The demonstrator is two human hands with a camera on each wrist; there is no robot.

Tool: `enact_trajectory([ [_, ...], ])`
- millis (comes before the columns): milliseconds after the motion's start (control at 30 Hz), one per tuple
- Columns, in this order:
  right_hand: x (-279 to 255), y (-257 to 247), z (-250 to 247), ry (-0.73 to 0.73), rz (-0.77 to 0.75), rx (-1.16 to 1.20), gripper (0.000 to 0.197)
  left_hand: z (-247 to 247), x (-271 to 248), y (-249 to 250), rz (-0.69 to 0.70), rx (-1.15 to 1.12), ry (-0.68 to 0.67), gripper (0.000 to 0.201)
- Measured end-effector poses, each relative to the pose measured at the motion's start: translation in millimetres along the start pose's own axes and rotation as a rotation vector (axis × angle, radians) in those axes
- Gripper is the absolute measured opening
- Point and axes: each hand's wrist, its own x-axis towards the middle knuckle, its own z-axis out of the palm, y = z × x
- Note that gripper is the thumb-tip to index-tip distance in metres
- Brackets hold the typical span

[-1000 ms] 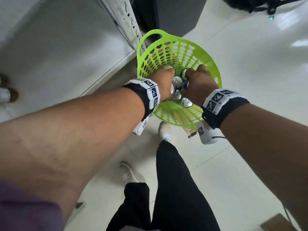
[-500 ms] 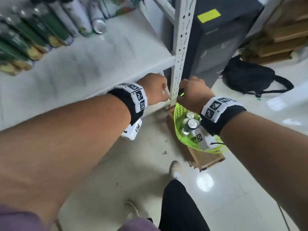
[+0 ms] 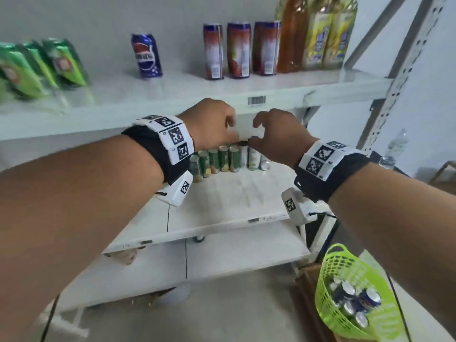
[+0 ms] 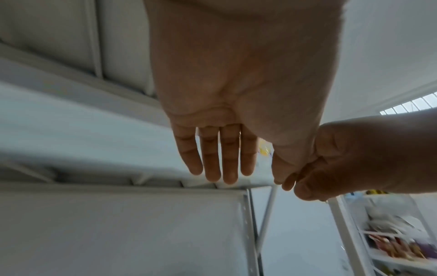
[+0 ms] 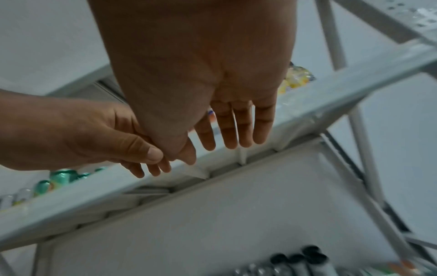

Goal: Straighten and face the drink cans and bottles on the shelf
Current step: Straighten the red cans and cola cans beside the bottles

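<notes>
Shelf [image 3: 320, 95]: white metal rack, its top board now in full view; half a second ago the head view looked down at the board's corner and the floor.

Left hand [image 3: 212, 124]: raised just before the shelf's front edge, holding nothing. The head view shows its fingers loosely bent; the left wrist view shows them nearly straight. Earlier it sat fisted beside the upright post.

Right hand [image 3: 278, 137]: level with the left, just beside it at the same edge, fingers loose and spread, holding nothing. Thumbs nearly meet; whether they touch cannot be told.

Blue can [image 3: 146, 55]: upright on the shelf, alone, left of centre.

Red cans [image 3: 238, 54]: three upright, in a row at the shelf's back, right of centre.

Bottles [image 3: 318, 33]: upright, far right on the shelf, beside the red cans.

Green cans [image 3: 37, 65]: far left on the shelf, blurred.

Lower cans [image 3: 224, 159]: a row on the board beneath the shelf, behind the hands.

Basket [image 3: 330, 287]: green, on the floor below the shelf's right end, cans inside; earlier directly under the right wrist.
</notes>
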Motion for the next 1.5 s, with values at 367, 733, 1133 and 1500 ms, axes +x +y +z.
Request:
enact_trajectory([
  [367,91,-127,-58,0.151,-0.182,-0.067,0.033,-132,-12,-87,-0.049,0.054,0.188,0.031],
  [733,234,-98,-87,0.229,-0.187,-0.103,0.037,-149,92,-119,-0.129,0.016,0.252,0.029],
  [1133,312,-72,-65,-0.008,-0.38,-0.177,0.031,-130,172,-135,-0.198,-0.009,0.115,0.033],
  [1500,315,-121,-82,0.345,-0.453,0.312,0.022,-149,162,-164,-0.107,-0.301,0.15,0.022],
])
